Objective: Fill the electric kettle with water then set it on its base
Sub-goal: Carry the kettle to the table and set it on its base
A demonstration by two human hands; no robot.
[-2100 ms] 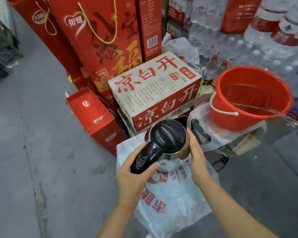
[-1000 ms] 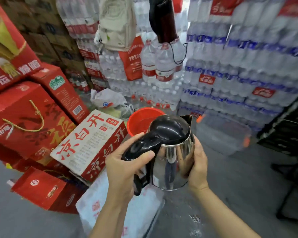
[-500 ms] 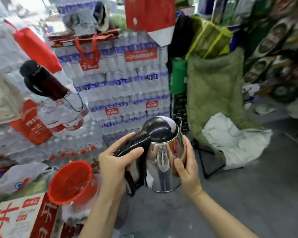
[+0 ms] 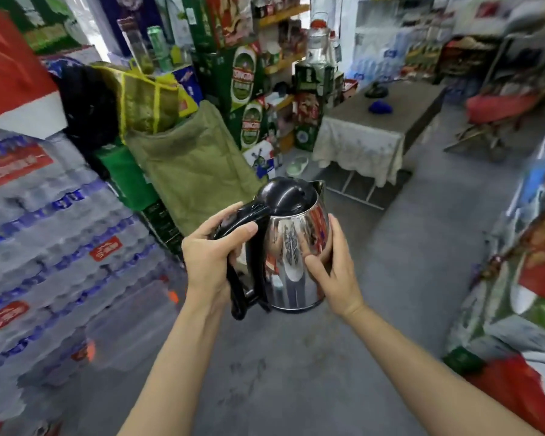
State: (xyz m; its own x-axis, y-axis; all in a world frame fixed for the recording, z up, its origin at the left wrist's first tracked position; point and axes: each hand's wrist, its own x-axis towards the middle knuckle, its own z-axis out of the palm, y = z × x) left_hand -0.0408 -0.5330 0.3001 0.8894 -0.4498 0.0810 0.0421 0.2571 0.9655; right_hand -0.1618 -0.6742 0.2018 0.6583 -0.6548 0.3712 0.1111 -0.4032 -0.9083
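I carry a shiny steel electric kettle (image 4: 291, 250) with a black lid and black handle in front of me, upright, lid closed. My left hand (image 4: 210, 262) is wrapped around the black handle. My right hand (image 4: 334, 272) presses flat against the kettle's steel side. Far ahead a dark round object (image 4: 375, 90) sits on a long table (image 4: 400, 105); it may be the kettle's base, but it is too blurred to tell.
Stacked packs of bottled water (image 4: 51, 234) line the left. A green folding chair (image 4: 189, 165) and beer cartons (image 4: 249, 99) stand ahead on the left. Goods and bags (image 4: 523, 272) crowd the right. A grey concrete aisle (image 4: 422, 234) runs ahead to the table.
The view has swung right, away from the red bucket and boxes, toward the aisle and table. The kettle stays in both hands, lifted from the white bag.
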